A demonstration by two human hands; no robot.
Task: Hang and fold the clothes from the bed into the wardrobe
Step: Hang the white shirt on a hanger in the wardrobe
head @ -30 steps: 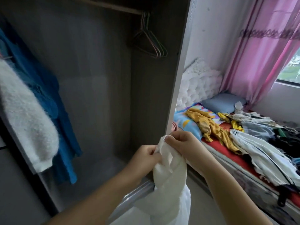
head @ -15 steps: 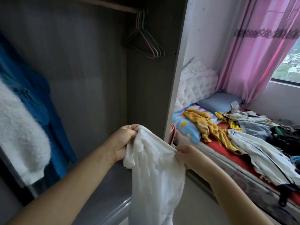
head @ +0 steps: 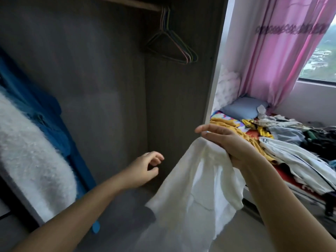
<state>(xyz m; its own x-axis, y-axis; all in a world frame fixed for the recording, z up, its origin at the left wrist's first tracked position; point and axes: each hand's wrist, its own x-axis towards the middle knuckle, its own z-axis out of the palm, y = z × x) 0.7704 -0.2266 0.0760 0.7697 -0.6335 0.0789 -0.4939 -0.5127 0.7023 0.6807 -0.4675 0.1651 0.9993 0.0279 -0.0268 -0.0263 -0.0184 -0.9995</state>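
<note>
A white garment (head: pixel 196 182) hangs in front of the open wardrobe (head: pixel 101 73), held up at its top edge by my right hand (head: pixel 229 142); the thumb and lower fingers hold the cloth while the index finger points straight out. My left hand (head: pixel 145 170) is free of the cloth, fingers loosely curled, reaching into the wardrobe with nothing in it. Several empty wire hangers (head: pixel 174 46) hang from the rail (head: pixel 131 2) at the wardrobe's upper right. A pile of clothes (head: pixel 283 140) lies on the bed (head: pixel 300 186) at the right.
A blue garment (head: pixel 41 120) and a fluffy white one (head: pixel 31 153) hang at the wardrobe's left. The wardrobe's side panel (head: pixel 216 73) stands between the wardrobe and the bed. A blue pillow (head: pixel 243 108), pink curtain (head: pixel 283 51) and window (head: pixel 321 57) are behind the bed.
My left hand has let go of the white garment and moved into the wardrobe. My right hand has risen and now holds the garment alone.
</note>
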